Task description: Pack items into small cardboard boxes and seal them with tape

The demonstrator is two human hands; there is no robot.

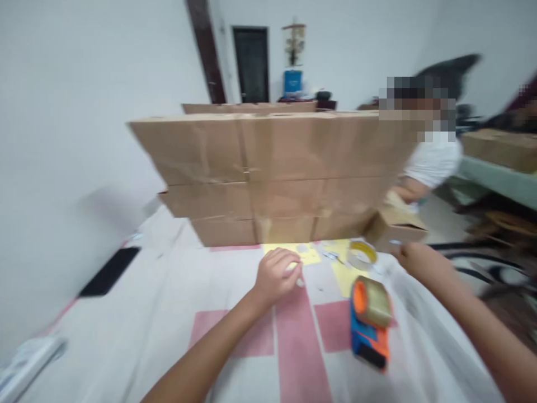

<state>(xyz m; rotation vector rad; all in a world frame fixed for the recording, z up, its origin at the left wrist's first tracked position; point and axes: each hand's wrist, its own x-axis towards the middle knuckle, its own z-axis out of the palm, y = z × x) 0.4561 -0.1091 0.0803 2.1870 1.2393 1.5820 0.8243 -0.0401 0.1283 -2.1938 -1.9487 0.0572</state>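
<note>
My left hand [279,274] is over the middle of the table with its fingers curled together. A small pale bit shows at its fingertips, too blurred to name. Off to the right, my right hand [413,258] is closed near the table's edge, in front of an open cardboard box [392,230]. A whitish speck shows by its fingertips, and I cannot make out what it is. Between my arms lies a blue and orange tape dispenser [369,330] with a roll of brown tape [377,302]. Behind it stands a clear tape roll [363,256] with a yellow core.
Stacked cardboard boxes [289,151] form a wall across the table's far side. A black flat object [109,272] lies at the left, and a white power strip [31,366] is at the near left. Beyond the boxes at right sits another person [436,159] in a white shirt.
</note>
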